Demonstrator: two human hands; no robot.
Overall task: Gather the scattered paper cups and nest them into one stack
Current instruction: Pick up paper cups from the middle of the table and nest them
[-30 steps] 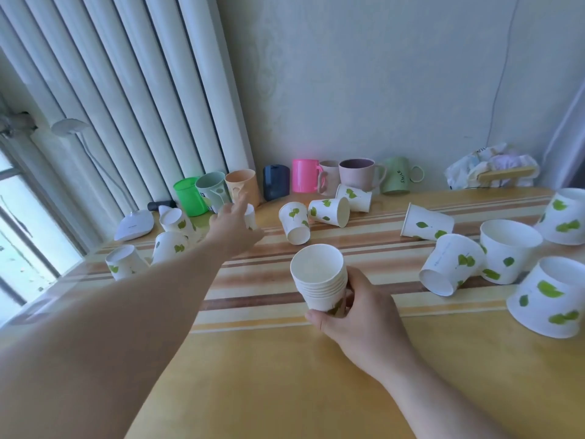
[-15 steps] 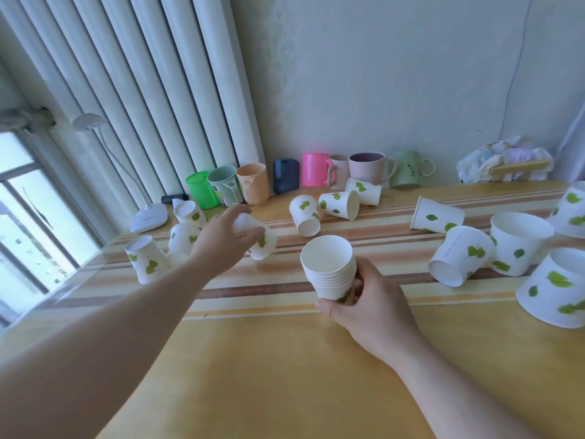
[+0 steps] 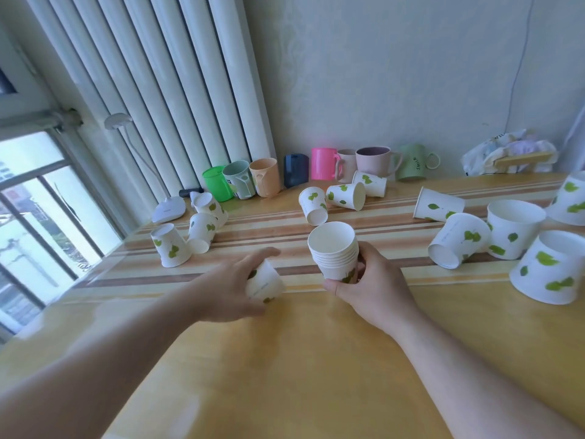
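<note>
1. While the right hand (image 3: 376,289) grips the nested stack of paper cups (image 3: 335,251) upright with its mouth open to the top, the left hand (image 3: 228,289) is closed around a single paper cup (image 3: 264,282) just beside it, on the stack's left.
2. That single cup is held tilted, narrow base up and away from the person, so its long axis is not in line with the stack's.
3. My judgement: it must be turned base-down and carried right, over the stack's mouth, before it will nest.
4. Loose leaf-print cups lie on the wooden table (image 3: 285,359): a cluster far left (image 3: 172,247), three near the plastic mugs (image 3: 266,182), larger ones (image 3: 516,228) at right.
</note>
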